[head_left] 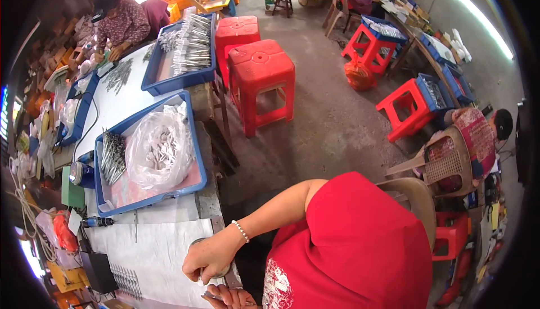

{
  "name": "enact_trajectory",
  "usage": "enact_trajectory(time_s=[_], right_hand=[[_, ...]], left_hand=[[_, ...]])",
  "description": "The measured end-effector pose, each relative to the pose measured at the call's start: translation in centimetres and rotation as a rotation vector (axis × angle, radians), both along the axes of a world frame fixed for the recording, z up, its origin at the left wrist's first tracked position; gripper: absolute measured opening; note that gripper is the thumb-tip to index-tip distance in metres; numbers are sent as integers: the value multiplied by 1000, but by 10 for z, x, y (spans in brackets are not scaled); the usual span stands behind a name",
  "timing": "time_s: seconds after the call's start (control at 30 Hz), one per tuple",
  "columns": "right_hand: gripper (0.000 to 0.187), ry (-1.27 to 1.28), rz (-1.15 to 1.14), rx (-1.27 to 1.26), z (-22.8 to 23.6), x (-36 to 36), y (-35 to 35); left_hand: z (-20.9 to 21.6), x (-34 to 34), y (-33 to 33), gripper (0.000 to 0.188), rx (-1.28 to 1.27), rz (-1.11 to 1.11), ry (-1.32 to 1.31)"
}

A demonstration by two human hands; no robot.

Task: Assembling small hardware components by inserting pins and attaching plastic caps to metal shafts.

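My right hand [209, 257], with a beaded bracelet at the wrist, reaches over a small round metal dish [224, 271] near the bench edge. Its fingers are bent down and pinched together; what lies between them is hidden. Just below it, at the lower edge, my left hand [233, 296] shows only in part. Its fingers are curled around a thin, slim piece too small to name. Under both hands is a white sheet [163, 253], and a row of slim metal pieces [126, 281] lies farther along it.
A blue tray [197, 163] holds a clear bag [157, 151] of white pieces and metal tools. Behind it stands another blue tray [147, 78] of metal tools. A screwdriver-like tool [98, 222] lies beside a black box [98, 272]. Red stools [261, 78] and seated co-workers [126, 28] are around.
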State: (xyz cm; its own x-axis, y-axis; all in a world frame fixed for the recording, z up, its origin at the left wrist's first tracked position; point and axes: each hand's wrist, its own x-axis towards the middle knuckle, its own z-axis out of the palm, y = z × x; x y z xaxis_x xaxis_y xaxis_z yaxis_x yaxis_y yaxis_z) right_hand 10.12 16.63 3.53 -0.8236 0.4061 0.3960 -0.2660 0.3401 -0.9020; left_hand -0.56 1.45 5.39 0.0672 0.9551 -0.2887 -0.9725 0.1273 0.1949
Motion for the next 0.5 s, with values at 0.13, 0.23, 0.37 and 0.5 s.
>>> enact_trajectory(time_s=[0.13,0.23,0.37,0.5], right_hand=[[16,1,-27,38,-5,-3,-6],[16,30,-19,51,-3,-11,-11],[14,69,127,46,3,-40,-21],[16,-149,98,60,24,-23,-12]], left_hand=[[1,-1,-1,33,-51,23,-11],[-6,-12,-3,35,-21,-11,-74],[-8,-34,-30,37,119,-3,-131],[-8,-29,-32,33,-225,86,-218]])
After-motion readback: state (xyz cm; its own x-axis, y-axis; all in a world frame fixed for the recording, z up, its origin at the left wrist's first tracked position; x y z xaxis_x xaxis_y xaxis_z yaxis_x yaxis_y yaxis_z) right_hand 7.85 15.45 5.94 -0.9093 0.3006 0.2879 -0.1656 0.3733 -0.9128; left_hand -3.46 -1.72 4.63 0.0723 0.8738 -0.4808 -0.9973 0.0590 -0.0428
